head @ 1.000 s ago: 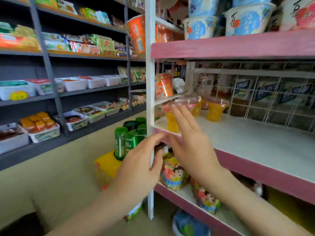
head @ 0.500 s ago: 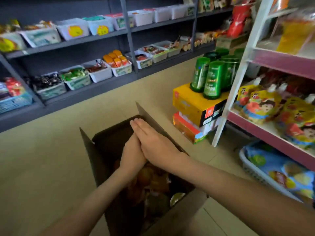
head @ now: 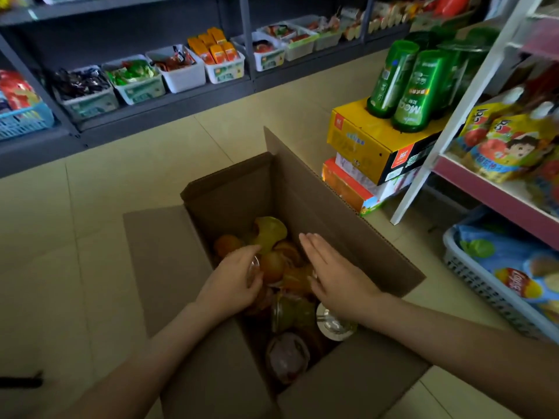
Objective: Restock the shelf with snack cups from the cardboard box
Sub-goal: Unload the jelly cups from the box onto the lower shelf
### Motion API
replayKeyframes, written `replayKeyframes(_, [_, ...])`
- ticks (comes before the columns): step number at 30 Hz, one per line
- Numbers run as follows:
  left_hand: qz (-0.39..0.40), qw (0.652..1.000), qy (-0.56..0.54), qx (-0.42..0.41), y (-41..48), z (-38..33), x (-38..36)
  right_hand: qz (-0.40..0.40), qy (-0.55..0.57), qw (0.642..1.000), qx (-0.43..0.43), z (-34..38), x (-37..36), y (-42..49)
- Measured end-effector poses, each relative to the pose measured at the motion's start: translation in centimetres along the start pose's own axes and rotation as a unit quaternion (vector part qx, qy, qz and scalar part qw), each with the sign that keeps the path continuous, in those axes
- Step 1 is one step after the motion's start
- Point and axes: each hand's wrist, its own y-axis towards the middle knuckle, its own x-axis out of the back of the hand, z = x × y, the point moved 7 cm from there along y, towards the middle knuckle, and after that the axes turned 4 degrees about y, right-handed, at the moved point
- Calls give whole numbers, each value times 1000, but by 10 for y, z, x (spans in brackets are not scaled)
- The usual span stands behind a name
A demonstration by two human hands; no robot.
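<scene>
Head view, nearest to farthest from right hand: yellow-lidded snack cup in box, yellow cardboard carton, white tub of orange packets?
From right hand:
1. Yellow-lidded snack cup, in cardboard box, ahead-left.
2. Yellow cardboard carton, right.
3. White tub of orange packets, grey shelf opposite.

Two bare arms show, each from the wrist to the picture's edge. The left arm [head: 145,367] and the right arm [head: 459,340] are slim and end in a bare left grip [head: 233,282] and right grip [head: 338,276] with slender fingers. The nails are too blurred to tell.
</scene>
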Motion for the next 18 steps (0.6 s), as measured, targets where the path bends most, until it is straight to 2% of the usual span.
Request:
replayKeyframes(2, [11, 999, 39, -33, 7, -13, -9, 21, -16, 1000, -8, -9, -22, -14])
replayKeyframes(5, [72, 987, 134, -61, 17, -28, -40, 29, -53, 998, -4, -18, -38, 1])
replayKeyframes(7, [125, 973, 185, -59, 25, -35, -60, 87, -102, 991, -1, -27, -54, 20])
replayKeyframes(10, [174, 958, 226, -44, 34, -38, -79, 158, -120, 977, -82, -61, -80, 37])
replayKeyframes(13, [180, 954, 237, -45, 32, -34, -89, 210, -155, 960, -102, -77, -103, 40])
replayKeyframes(18, [170, 955, 240, -47, 34, -32, -92, 232, -302, 924, -42, -76, -114, 57])
